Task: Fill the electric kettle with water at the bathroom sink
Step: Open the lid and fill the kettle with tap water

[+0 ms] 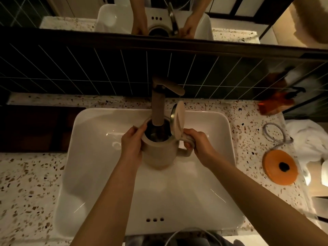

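Observation:
A beige electric kettle [158, 153] is held over the white sink basin [99, 157], its mouth right under the brown faucet spout [157, 107]. Its hinged lid [178, 119] stands open on the right side. My left hand [132, 144] wraps the kettle's left wall near the rim. My right hand [197, 144] grips the kettle's handle [186, 153]. The inside of the kettle looks dark; I cannot tell whether water is running.
The faucet lever [174, 88] points right. On the speckled counter [32, 183] to the right lie the orange kettle base [280, 166] with its coiled cord [275, 134], a white towel [308, 139] and an orange bottle [276, 103]. Dark tiles and a mirror rise behind.

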Demonstrator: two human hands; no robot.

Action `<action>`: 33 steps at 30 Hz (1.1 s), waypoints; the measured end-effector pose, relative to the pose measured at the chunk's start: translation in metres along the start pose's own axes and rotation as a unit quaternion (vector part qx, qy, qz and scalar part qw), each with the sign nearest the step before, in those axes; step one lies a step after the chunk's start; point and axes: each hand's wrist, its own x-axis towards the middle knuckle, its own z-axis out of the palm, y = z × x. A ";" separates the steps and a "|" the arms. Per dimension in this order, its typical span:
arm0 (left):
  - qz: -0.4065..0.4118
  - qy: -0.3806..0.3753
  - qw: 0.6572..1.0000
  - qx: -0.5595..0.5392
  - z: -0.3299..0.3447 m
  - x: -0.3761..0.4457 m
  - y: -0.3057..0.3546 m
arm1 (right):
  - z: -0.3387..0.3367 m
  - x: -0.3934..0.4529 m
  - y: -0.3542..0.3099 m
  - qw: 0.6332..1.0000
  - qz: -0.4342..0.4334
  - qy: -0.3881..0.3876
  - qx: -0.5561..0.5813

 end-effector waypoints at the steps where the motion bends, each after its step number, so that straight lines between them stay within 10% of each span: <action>1: 0.008 -0.002 1.000 0.005 -0.001 0.001 -0.001 | -0.001 0.001 0.001 1.000 -0.006 -0.005 -0.014; 25: 0.146 0.017 0.972 0.185 -0.005 -0.002 0.006 | -0.005 0.005 0.022 0.996 -0.028 -0.032 -0.084; 33: 0.453 -0.047 0.798 0.394 0.043 -0.003 0.056 | -0.003 0.011 0.020 0.993 -0.008 -0.011 -0.119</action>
